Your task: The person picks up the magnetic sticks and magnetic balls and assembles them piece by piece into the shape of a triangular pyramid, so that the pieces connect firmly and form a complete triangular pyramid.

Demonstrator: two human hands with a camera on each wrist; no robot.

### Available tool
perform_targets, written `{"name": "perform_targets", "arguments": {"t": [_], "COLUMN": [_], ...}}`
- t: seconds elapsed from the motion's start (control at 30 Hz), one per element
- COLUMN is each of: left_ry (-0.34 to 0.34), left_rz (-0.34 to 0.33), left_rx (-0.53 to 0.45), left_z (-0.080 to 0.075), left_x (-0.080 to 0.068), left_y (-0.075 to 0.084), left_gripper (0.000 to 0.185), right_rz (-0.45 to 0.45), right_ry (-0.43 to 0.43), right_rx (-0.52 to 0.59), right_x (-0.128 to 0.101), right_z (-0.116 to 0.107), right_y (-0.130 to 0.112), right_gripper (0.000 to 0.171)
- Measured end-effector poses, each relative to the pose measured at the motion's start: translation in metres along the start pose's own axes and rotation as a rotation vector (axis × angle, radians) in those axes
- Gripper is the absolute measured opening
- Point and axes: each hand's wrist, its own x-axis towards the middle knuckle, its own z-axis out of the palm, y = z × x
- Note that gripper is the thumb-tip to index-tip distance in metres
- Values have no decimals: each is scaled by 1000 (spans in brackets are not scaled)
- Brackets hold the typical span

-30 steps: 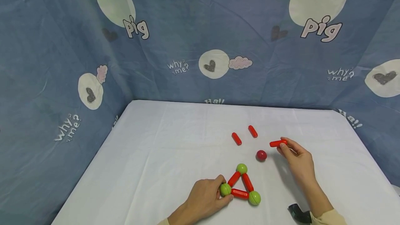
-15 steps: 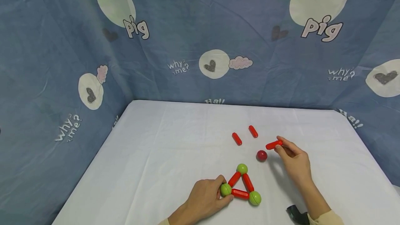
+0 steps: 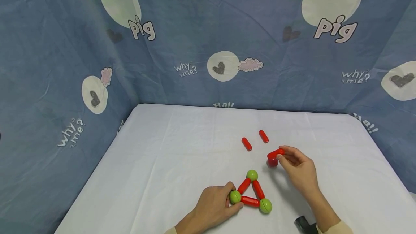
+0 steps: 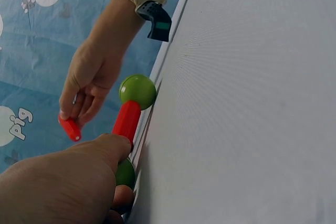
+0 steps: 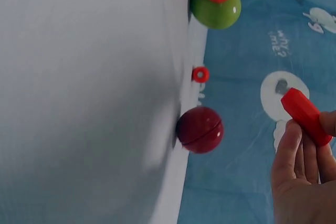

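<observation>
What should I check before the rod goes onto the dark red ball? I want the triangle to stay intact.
1. Right hand pinches the red rod at one end, free end toward the ball: ok.
2. Rod touching the dark red ball: not ok; the right wrist view shows a gap.
3. Dark red ball resting alone on the white table: ok.
4. Left hand grips the triangle's corner green ball: ok.
5. Triangle closed, its three red rods meeting three green balls: ok.
6. Two spare red rods lying apart behind the ball: ok.
</observation>
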Motion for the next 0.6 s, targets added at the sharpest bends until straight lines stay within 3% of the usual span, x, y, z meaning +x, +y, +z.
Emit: {"name": "perform_targets", "arguments": {"t": [0.4,0.6], "left_ry": [2,4], "left_rz": [0,1], "left_rx": [1,-10], "left_z": [0,0], "left_x": [0,1], "left_y": [0,0], "left_gripper": [32,31], "right_rz": [-77,-163], "right_ry": [-37,-61], "right_rx": [38,96], "right_x": [-8,-14], "right_z": [6,10], "right_y": [-7,-9], "right_gripper": [34,32]}}
